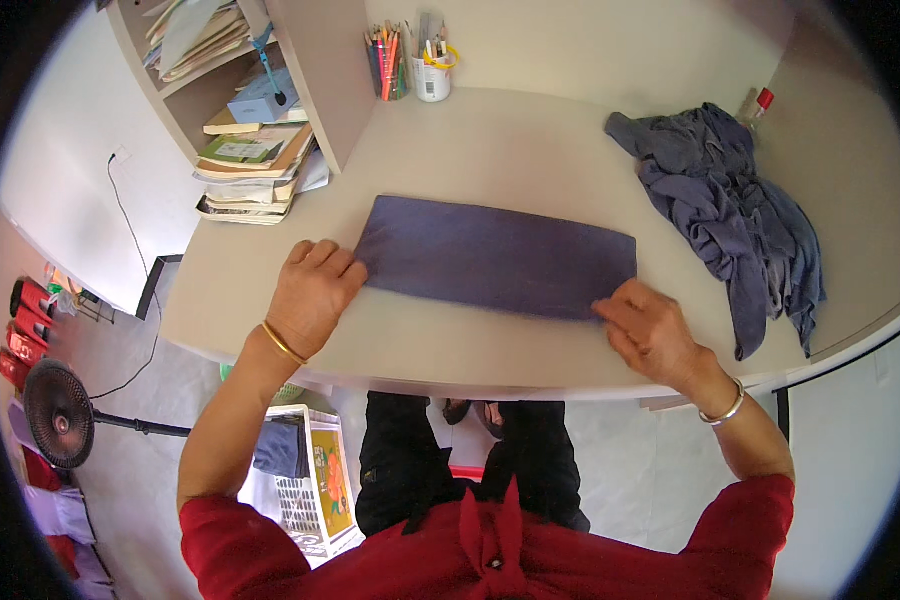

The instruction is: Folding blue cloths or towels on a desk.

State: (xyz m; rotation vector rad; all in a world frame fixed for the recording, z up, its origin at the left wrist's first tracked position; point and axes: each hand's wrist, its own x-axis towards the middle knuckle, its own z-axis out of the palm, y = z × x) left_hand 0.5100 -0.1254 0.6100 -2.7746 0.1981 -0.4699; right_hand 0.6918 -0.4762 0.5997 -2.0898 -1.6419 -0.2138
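A dark blue-purple cloth, folded into a flat long rectangle, lies on the beige desk before me. My left hand, with a gold bangle at its wrist, has curled fingers closed on the near left corner of the cloth. At the near right corner is my right hand, slightly blurred, with a silver bangle at the wrist. Its fingers are bent and touch the cloth's edge; whether they pinch it is unclear. Farther right on the desk lies a crumpled heap of dark blue-grey clothes.
Stacked books and papers fill the shelf side at left. Two pencil holders stand at the back, a red-capped bottle behind the heap. Below left are a white plastic crate holding folded dark cloth and a black fan.
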